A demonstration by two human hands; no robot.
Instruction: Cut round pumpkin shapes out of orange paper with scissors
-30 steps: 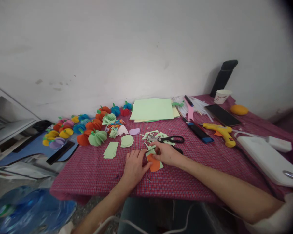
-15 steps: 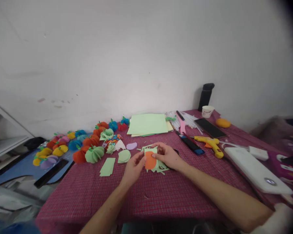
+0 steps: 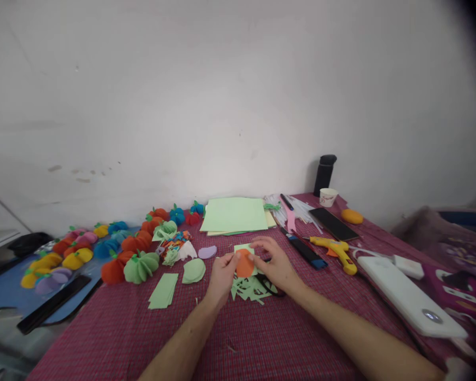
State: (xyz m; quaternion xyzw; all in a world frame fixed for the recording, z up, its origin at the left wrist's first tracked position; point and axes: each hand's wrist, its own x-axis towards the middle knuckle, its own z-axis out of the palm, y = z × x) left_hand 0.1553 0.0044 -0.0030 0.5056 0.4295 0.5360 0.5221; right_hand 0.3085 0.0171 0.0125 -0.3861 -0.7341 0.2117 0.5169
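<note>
My left hand [image 3: 221, 275] and my right hand [image 3: 273, 264] both pinch an orange paper circle [image 3: 244, 263] laid on a light green paper piece [image 3: 241, 247], held a little above the table. The left thumb and fingers grip its left edge, the right fingers its right edge. Under the hands lie green paper scraps [image 3: 249, 290] and black scissors, mostly hidden by my right hand.
On the red checked tablecloth [image 3: 262, 338] are a green paper stack [image 3: 233, 214], cut green circles [image 3: 193, 270], folded green strips [image 3: 163, 290], paper pumpkins [image 3: 140, 267] at left, a yellow glue gun [image 3: 337, 248], a phone [image 3: 333, 223], a cup [image 3: 327, 197], a black bottle [image 3: 324, 173] and a white box [image 3: 404, 296].
Both hands lifted the orange circle and green piece off the table and now hold them up. The camera tilted upward, so the table sits lower in view.
</note>
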